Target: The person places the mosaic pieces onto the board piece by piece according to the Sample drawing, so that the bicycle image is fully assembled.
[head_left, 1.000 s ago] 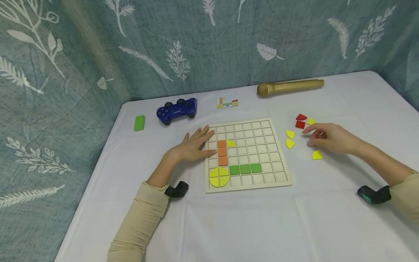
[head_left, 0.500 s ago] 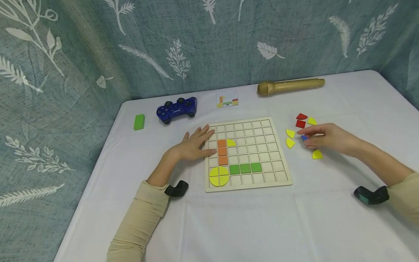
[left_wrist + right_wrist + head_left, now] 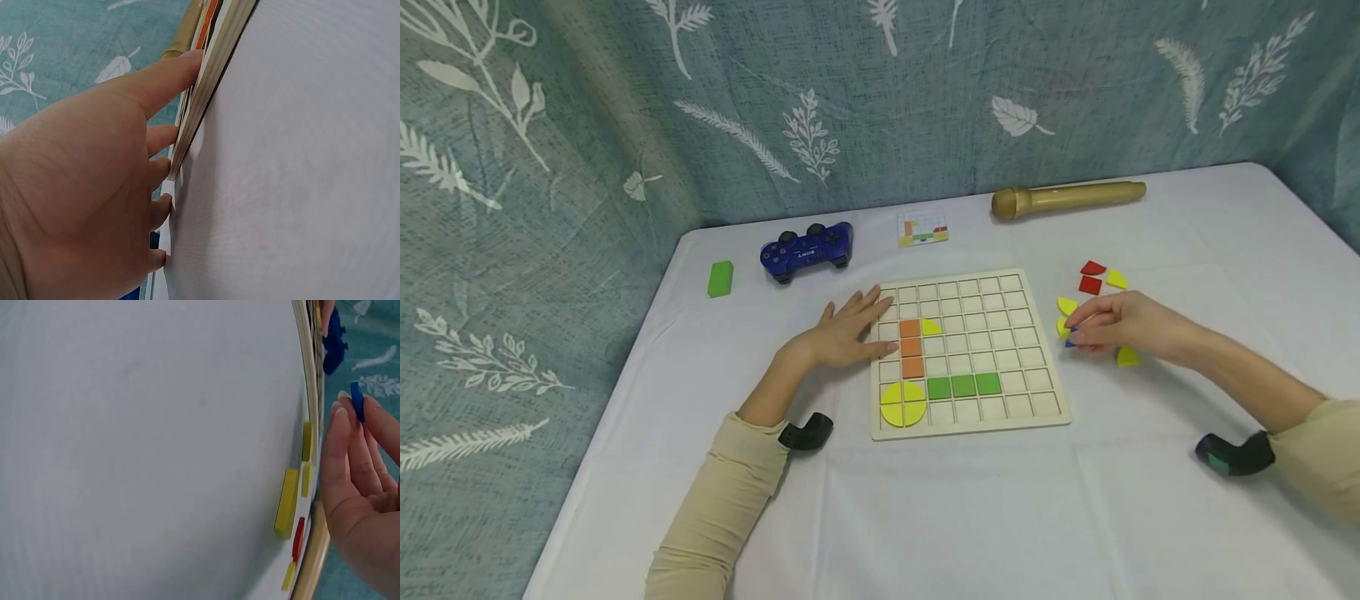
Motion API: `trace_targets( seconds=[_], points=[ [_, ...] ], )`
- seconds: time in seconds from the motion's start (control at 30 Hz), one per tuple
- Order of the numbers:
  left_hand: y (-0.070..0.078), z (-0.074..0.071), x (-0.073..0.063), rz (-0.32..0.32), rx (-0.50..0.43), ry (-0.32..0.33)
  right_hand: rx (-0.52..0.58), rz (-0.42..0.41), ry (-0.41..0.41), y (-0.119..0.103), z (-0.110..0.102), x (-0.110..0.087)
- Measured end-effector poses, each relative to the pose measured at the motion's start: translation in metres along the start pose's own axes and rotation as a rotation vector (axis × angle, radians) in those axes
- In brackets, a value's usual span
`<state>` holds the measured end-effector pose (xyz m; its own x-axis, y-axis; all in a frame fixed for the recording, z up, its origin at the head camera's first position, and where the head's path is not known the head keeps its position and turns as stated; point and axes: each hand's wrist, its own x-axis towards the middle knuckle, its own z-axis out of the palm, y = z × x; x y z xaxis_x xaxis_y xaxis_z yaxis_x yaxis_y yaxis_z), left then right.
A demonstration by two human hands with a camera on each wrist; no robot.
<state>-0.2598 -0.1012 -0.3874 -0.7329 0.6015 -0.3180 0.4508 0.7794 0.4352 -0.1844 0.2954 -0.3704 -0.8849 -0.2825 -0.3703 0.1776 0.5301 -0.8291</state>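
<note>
A pale wooden grid board [image 3: 977,412] lies on the white table, bearing orange squares [image 3: 911,347], green squares [image 3: 962,386], a yellow circle made of quarter pieces [image 3: 903,404] and one lone yellow quarter [image 3: 931,327]. My left hand [image 3: 842,333] rests with fingers spread on the board's left edge; the left wrist view shows its thumb [image 3: 178,72] on the rim. To the right of the board, my right hand [image 3: 1131,325] pinches a small blue piece [image 3: 357,402] between thumb and fingers, raised above the table.
Loose yellow quarters [image 3: 1067,306] and red pieces [image 3: 1090,285] lie right of the board. Behind it are a printed pattern card [image 3: 922,227], a blue game controller [image 3: 807,252] and a gold microphone [image 3: 1067,200]. A green block [image 3: 720,279] sits at the far left.
My right hand has picked up the blue piece and moved left with it toward the board's right edge. My left hand stays where it was.
</note>
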Motion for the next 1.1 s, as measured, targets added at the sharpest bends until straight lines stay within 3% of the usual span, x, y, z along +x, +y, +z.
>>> trace_targets(
  seconds=[0.67,1.1],
  points=[
    [-0.004,0.003,0.002,0.002,0.013,0.002,-0.003,-0.086,-0.115,-0.015,0.039,0.009],
    [-0.001,0.001,0.001,-0.004,0.014,-0.004,0.029,-0.096,-0.169,-0.026,0.071,0.01]
  ],
)
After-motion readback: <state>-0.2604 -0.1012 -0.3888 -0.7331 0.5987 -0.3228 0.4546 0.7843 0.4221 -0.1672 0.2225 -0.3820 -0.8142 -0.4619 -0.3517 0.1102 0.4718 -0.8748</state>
